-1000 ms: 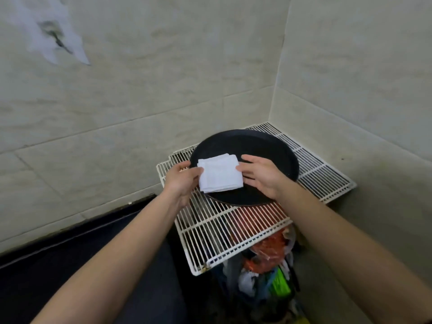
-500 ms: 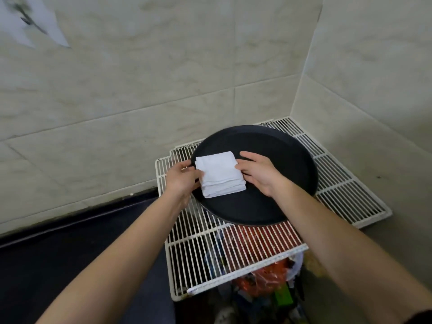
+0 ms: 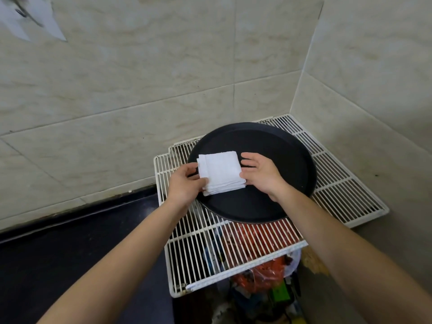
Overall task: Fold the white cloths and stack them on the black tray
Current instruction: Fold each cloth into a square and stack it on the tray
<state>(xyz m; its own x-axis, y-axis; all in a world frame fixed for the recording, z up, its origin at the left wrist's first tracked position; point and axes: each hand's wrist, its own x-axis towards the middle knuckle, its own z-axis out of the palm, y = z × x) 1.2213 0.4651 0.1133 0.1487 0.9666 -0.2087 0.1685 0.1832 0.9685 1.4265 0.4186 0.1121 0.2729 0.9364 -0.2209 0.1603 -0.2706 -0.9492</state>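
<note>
cloth stack (image 3: pixel 219 174) on black tray (image 3: pixel 268 202) | left hand (image 3: pixel 184 185) grip pinches its left corner | right hand (image 3: pixel 261 174) straight-fingered against right edge

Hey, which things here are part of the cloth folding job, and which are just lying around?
Part of the job: folded white cloths, black tray, left hand holding the stack's edge, right hand against its other side.
Just lying about: white wire rack, red bags beneath it, dark counter.
</note>
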